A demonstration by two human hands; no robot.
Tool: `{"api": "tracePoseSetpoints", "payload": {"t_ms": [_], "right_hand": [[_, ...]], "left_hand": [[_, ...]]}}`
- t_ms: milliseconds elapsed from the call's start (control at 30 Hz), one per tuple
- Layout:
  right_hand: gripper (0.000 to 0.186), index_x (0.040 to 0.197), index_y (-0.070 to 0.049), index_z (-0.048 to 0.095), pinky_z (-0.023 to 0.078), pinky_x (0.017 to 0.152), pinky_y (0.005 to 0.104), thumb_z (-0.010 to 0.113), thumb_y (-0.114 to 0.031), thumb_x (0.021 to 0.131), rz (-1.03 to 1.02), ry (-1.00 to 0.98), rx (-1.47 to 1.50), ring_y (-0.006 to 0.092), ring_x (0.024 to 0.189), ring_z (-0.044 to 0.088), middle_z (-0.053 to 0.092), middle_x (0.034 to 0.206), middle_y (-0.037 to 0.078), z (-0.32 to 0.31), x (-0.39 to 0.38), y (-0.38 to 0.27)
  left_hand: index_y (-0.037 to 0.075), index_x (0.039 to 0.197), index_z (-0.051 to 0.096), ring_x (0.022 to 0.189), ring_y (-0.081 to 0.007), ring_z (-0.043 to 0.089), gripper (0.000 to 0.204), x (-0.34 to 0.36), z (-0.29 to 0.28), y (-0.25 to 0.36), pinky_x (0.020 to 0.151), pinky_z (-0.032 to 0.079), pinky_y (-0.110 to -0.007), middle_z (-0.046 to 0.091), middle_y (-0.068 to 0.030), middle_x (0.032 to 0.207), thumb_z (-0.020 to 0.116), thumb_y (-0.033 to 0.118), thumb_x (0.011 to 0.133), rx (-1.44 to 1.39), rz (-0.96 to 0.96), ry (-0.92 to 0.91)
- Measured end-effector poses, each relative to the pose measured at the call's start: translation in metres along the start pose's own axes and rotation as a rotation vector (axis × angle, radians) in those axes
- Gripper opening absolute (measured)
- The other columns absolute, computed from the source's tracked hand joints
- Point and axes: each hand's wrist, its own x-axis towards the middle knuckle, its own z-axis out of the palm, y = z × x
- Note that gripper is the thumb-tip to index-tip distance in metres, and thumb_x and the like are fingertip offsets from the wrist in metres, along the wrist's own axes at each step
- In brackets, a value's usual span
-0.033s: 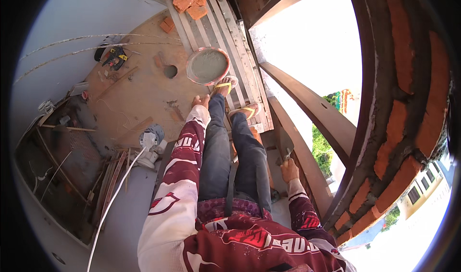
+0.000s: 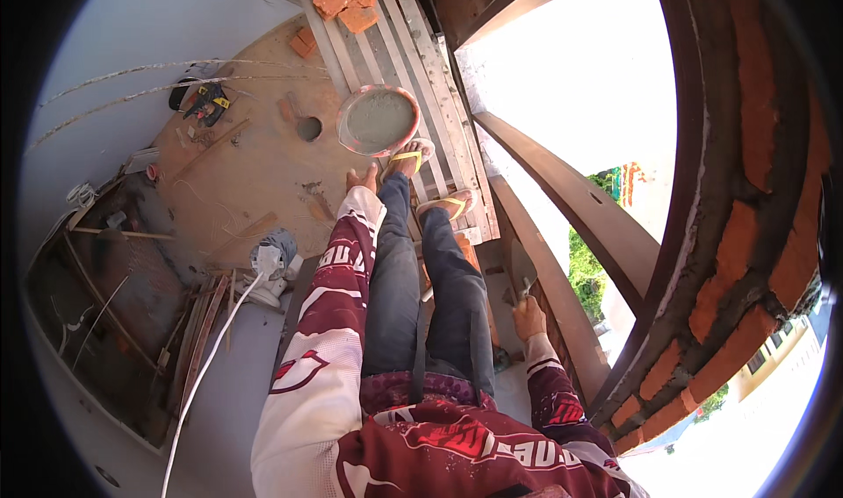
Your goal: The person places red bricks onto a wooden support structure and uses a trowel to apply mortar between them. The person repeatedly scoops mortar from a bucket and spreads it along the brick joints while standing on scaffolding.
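Note:
My left hand [image 2: 361,178] hangs beside my left leg with its fingers apart and nothing in it. Just beyond it stands a round tub of grey mortar [image 2: 379,120] with a reddish rim, close to my left foot. My right hand [image 2: 529,316] is closed around the handle of a trowel [image 2: 524,274], low on my right side. The grey blade points away from me and is hard to make out against the dim background. To the right rises a curved brick wall [image 2: 733,243] with grey mortar between its courses.
I stand in sandals on a plank platform [image 2: 436,120]. Broken bricks [image 2: 347,2] lie at its far end. On the lower floor [image 2: 263,160] are tools [image 2: 207,103] and scraps. A white cable [image 2: 204,371] runs at left. Curved brown frames [image 2: 571,204] edge the bright opening.
The brick wall sits slightly farther right in the view. My left hand's fingers are a little more spread. My right hand keeps its hold on the trowel.

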Motion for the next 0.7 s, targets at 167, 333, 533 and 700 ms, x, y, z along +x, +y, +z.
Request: {"api": "tracePoseSetpoints", "payload": {"t_ms": [167, 333, 533, 700], "right_hand": [[0.057, 0.133, -0.002, 0.054, 0.050, 0.094, 0.0502, 0.067, -0.030, 0.085, 0.024, -0.031, 0.078, 0.0447, 0.109, 0.065, 0.068, 0.111, 0.027, 0.040, 0.016, 0.013], [0.053, 0.132, -0.002, 0.055, 0.050, 0.094, 0.0494, 0.067, -0.028, 0.087, 0.005, -0.040, 0.141, 0.0456, 0.111, 0.063, 0.067, 0.114, 0.028, 0.062, 0.020, 0.005], [0.050, 0.131, -0.003, 0.054, 0.050, 0.094, 0.0501, 0.064, -0.027, 0.089, -0.070, -0.002, 0.208, 0.0461, 0.110, 0.063, 0.067, 0.114, 0.028, 0.063, 0.030, -0.026], [0.048, 0.131, -0.005, 0.052, 0.051, 0.090, 0.0519, 0.061, -0.025, 0.089, -0.191, 0.080, 0.126, 0.0444, 0.106, 0.065, 0.067, 0.113, 0.026, 0.055, 0.068, -0.075]], "left_hand": [[-0.015, 0.130, 0.050, 0.125, -0.0416, 0.058, 0.094, 0.084, 0.043, 0.064, 0.105, 0.048, -0.046, 0.055, -0.0355, 0.134, 0.081, 0.057, 0.077, -0.347, -0.029, 0.316], [-0.008, 0.079, 0.063, 0.073, -0.0341, 0.068, 0.054, 0.071, 0.053, 0.065, 0.077, 0.055, -0.046, 0.068, -0.0194, 0.074, 0.076, 0.045, 0.085, -0.417, 0.154, 0.160], [-0.004, 0.066, 0.055, 0.064, -0.0323, 0.059, 0.052, 0.053, 0.062, 0.112, 0.067, 0.048, -0.046, 0.060, -0.0216, 0.067, 0.073, 0.041, 0.085, -0.110, 0.463, -0.150], [0.003, 0.063, 0.049, 0.058, -0.0177, 0.052, 0.045, 0.027, 0.054, 0.109, 0.056, 0.045, -0.037, 0.052, -0.0057, 0.062, 0.074, 0.031, 0.088, -0.062, 0.572, -0.284]]}}
